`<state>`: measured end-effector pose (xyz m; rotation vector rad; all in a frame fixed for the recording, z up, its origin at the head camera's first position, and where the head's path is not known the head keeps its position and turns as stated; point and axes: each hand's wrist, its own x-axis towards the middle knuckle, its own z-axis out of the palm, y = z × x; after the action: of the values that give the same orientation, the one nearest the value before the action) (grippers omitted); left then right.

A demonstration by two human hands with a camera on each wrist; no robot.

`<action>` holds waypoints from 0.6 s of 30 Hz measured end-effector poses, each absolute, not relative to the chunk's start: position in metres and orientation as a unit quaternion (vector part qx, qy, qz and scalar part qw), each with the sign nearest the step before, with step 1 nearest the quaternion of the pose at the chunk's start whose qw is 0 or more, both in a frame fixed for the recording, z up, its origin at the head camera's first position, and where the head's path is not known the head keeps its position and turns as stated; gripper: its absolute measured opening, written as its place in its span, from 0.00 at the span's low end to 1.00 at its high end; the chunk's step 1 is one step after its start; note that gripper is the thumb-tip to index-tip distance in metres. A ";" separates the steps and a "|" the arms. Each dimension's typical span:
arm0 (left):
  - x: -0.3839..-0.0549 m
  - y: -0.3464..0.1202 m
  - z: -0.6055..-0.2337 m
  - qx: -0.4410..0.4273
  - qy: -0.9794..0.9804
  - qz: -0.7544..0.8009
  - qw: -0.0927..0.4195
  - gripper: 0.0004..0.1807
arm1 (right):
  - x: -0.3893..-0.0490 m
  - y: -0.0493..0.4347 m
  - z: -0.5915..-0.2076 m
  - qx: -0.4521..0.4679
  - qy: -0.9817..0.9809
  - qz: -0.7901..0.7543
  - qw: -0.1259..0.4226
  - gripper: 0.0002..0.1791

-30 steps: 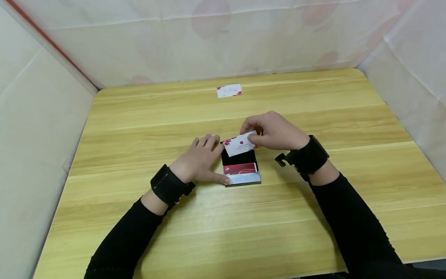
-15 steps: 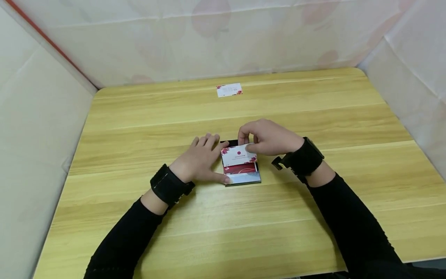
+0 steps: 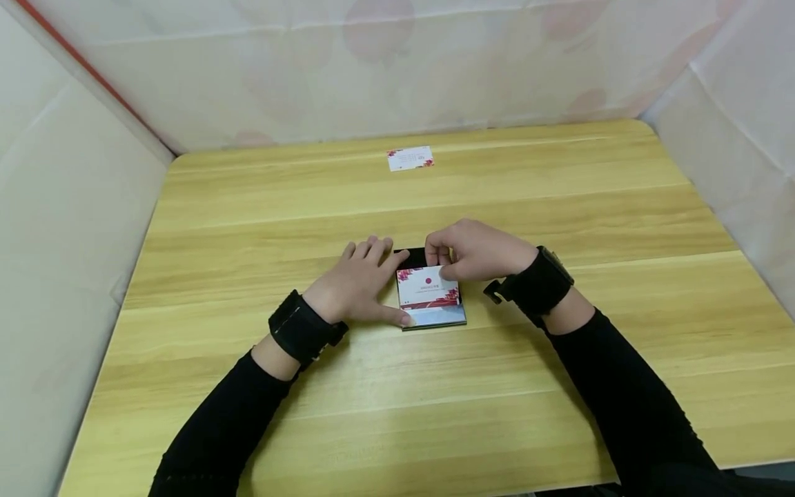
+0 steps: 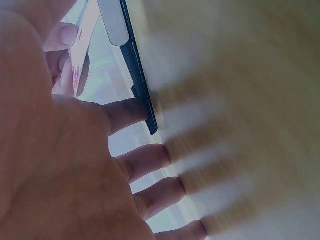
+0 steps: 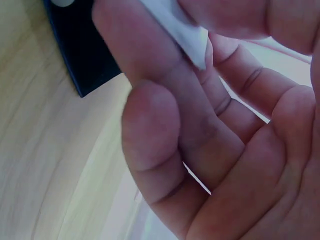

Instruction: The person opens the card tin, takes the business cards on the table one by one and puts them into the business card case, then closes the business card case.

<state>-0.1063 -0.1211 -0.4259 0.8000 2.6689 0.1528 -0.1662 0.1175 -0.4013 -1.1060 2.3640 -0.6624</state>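
A card holder (image 3: 437,317) lies on the table with its dark inner side up at the far end and a silvery near part. My right hand (image 3: 481,252) pinches a white business card (image 3: 422,288) with red flowers between thumb and fingers, by its far right corner. The card lies low over the holder, its near edge by a thin strip of a red card (image 3: 415,306). In the right wrist view the white card (image 5: 182,32) sits between the fingertips. My left hand (image 3: 357,286) is spread, its thumb on the holder's near left corner and its forefinger at the far left.
Another white card with red flowers (image 3: 410,158) lies near the table's far edge. The wooden table (image 3: 261,207) is bounded by pale cloth walls (image 3: 484,76) behind and at both sides.
My right hand has moved the white card toward me and lower over the holder, covering most of the red card. The left hand has stayed in place.
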 end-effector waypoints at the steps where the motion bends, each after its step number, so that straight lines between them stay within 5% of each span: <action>1: -0.107 -0.121 -0.426 0.283 0.942 0.055 0.174 0.63 | -0.166 0.117 -0.402 -0.401 0.856 -0.239 0.222 0.08; 18: -0.105 -0.124 -0.422 0.289 0.940 0.055 0.173 0.62 | -0.162 0.108 -0.408 -0.387 0.860 -0.178 0.281 0.07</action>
<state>-0.1053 -0.1239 -0.4222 0.8198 2.6663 0.1548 -0.1621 0.1082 -0.4083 -1.0364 2.3044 -0.4769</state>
